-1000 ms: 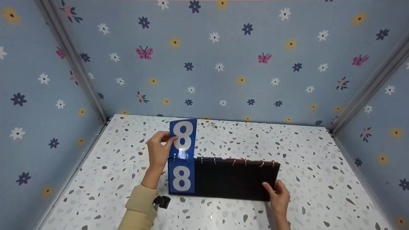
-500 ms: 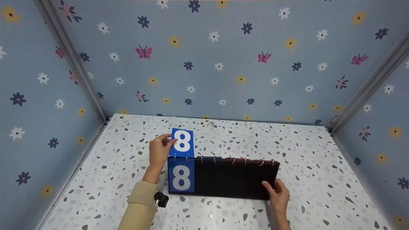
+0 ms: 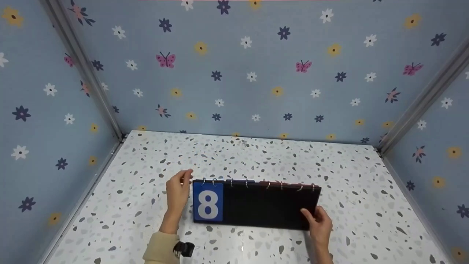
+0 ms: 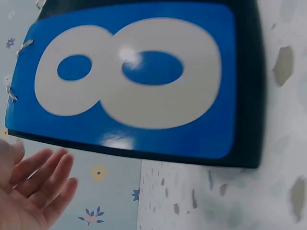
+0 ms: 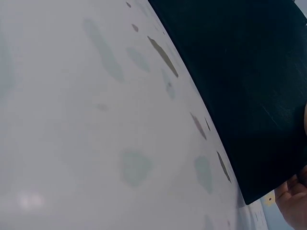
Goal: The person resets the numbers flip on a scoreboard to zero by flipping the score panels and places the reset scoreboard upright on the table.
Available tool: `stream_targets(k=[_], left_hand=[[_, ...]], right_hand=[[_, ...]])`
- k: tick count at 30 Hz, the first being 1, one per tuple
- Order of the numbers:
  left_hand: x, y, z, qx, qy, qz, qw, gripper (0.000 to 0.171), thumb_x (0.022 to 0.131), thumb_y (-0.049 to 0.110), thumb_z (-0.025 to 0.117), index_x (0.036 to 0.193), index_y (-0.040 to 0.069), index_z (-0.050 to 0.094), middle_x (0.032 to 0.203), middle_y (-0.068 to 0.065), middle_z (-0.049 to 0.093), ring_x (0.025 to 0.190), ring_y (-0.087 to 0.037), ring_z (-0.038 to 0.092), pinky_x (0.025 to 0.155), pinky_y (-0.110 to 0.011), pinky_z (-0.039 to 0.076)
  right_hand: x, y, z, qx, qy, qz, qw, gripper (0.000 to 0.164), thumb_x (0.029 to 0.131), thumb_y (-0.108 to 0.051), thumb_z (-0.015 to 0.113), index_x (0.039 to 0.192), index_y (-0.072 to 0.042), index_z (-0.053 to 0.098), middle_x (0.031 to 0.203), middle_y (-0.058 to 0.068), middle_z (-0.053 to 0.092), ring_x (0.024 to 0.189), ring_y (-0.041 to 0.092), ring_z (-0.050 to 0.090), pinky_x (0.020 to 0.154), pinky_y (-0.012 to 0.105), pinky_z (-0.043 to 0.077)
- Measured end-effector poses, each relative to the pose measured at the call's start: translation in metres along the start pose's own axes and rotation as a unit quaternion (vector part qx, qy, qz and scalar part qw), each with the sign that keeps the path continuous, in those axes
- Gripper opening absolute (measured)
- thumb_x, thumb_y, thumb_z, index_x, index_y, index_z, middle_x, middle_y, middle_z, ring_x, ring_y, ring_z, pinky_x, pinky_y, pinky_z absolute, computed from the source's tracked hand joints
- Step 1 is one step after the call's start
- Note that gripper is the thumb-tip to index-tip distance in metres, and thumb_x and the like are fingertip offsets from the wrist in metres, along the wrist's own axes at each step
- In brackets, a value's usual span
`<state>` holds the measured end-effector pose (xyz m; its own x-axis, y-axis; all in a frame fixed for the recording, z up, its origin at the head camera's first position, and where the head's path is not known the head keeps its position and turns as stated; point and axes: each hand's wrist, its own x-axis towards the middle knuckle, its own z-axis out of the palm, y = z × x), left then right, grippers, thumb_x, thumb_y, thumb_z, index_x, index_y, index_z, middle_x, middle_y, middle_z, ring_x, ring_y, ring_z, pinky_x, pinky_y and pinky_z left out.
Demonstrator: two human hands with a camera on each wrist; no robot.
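Observation:
A black flip scoreboard (image 3: 267, 207) stands on the table, with metal rings along its top edge. At its left end hangs a blue number card (image 3: 208, 186) with a white 8, which fills much of the left wrist view. My left hand (image 3: 177, 190) is just left of the board's upper corner and holds nothing; its relaxed fingers (image 4: 50, 177) show below the card in the left wrist view. My right hand (image 3: 320, 227) grips the board's lower right edge, thumb on the front face. Its fingers (image 5: 293, 194) are partly cut off in the right wrist view.
The white speckled table (image 3: 278, 161) ends at a blue flowered wall (image 3: 234, 73) behind. More such panels with grey metal posts (image 3: 84, 66) close off both sides. Blue and red card edges (image 3: 285, 184) peek over the board's top.
The raised blue 8 card has gone over behind the board and out of sight. My left hand has let go of it and moved down. My right hand keeps its grip.

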<state>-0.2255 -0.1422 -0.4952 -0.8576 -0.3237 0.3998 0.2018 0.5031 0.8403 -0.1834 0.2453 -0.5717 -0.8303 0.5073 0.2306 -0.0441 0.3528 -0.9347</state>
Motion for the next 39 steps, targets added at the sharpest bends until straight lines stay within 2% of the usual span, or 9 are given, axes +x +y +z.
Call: stream_targets(k=[4,8,13,17,21,27,31,35,39], left_hand=[[-0.022,-0.002,0.000,-0.021,0.073,0.021,0.9969,0.019,0.089,0.014,0.054,0.092,-0.002,0.065,0.079,-0.010,0.063,0.066,-0.017,0.057,0.055,-0.023,0.046],[-0.043,-0.002,0.002,-0.024,0.118,0.035,0.9921,0.015,0.087,0.010,0.057,0.093,-0.003,0.063,0.083,-0.010,0.062,0.070,-0.017,0.056,0.058,-0.022,0.046],[-0.065,-0.002,0.007,-0.027,0.132,0.034,0.9902,0.013,0.086,0.006,0.058,0.093,-0.004,0.061,0.085,-0.010,0.060,0.076,-0.017,0.056,0.062,-0.026,0.047],[-0.076,-0.003,0.011,-0.031,0.129,0.009,0.9912,0.015,0.083,0.009,0.062,0.092,-0.003,0.060,0.085,-0.009,0.059,0.077,-0.018,0.056,0.065,-0.033,0.048],[-0.081,-0.003,0.016,-0.033,0.121,-0.018,0.9919,0.026,0.075,0.014,0.072,0.092,-0.002,0.060,0.085,-0.008,0.059,0.077,-0.019,0.056,0.067,-0.037,0.047],[-0.082,-0.006,0.022,-0.016,0.114,-0.042,0.9925,0.039,0.065,0.019,0.080,0.091,0.000,0.058,0.085,-0.006,0.057,0.077,-0.016,0.053,0.065,-0.033,0.044],[-0.080,-0.009,0.024,-0.007,0.119,-0.044,0.9919,0.039,0.062,0.018,0.081,0.087,0.001,0.058,0.081,-0.005,0.057,0.073,-0.016,0.053,0.062,-0.031,0.043],[-0.078,-0.010,0.023,-0.020,0.126,-0.045,0.9908,0.033,0.061,0.014,0.081,0.081,0.001,0.058,0.074,-0.005,0.057,0.067,-0.015,0.053,0.057,-0.027,0.043],[-0.077,-0.009,0.020,-0.041,0.123,-0.068,0.9892,0.027,0.063,0.010,0.080,0.076,0.000,0.058,0.069,-0.005,0.057,0.061,-0.014,0.052,0.054,-0.020,0.042]], right_hand=[[0.000,-0.001,0.001,-0.006,0.004,0.006,1.000,0.022,0.071,-0.017,0.075,0.081,-0.002,0.061,0.071,0.005,0.059,0.060,0.008,0.054,0.055,0.016,0.043],[-0.001,-0.005,-0.001,-0.001,-0.001,0.007,1.000,0.023,0.070,-0.017,0.075,0.079,-0.001,0.060,0.068,0.004,0.058,0.057,0.008,0.050,0.052,0.016,0.041],[-0.007,-0.023,-0.003,0.002,-0.006,-0.004,1.000,0.021,0.072,-0.009,0.073,0.080,0.004,0.059,0.068,0.008,0.058,0.056,0.007,0.050,0.051,0.015,0.040],[-0.006,-0.020,-0.003,0.003,0.001,-0.004,1.000,0.020,0.072,-0.009,0.073,0.079,0.003,0.060,0.068,0.007,0.057,0.056,0.006,0.049,0.051,0.015,0.040],[-0.002,-0.006,-0.001,0.001,0.003,-0.004,1.000,0.022,0.071,-0.015,0.075,0.078,0.000,0.060,0.067,0.004,0.057,0.056,0.007,0.049,0.051,0.015,0.040],[-0.001,-0.001,0.001,-0.003,0.003,-0.008,1.000,0.021,0.071,-0.013,0.074,0.080,-0.001,0.060,0.071,0.006,0.060,0.058,0.008,0.054,0.053,0.016,0.043],[-0.001,-0.002,0.000,0.004,0.002,-0.014,1.000,0.021,0.071,-0.012,0.074,0.080,0.001,0.060,0.070,0.007,0.059,0.058,0.008,0.053,0.052,0.016,0.042],[-0.001,-0.003,0.000,0.013,-0.001,-0.017,1.000,0.021,0.072,-0.012,0.074,0.081,0.002,0.061,0.070,0.007,0.059,0.058,0.008,0.052,0.052,0.016,0.042],[-0.001,-0.001,0.001,0.010,0.002,-0.012,1.000,0.021,0.071,-0.012,0.074,0.081,0.000,0.061,0.069,0.005,0.058,0.057,0.008,0.052,0.052,0.016,0.042]])
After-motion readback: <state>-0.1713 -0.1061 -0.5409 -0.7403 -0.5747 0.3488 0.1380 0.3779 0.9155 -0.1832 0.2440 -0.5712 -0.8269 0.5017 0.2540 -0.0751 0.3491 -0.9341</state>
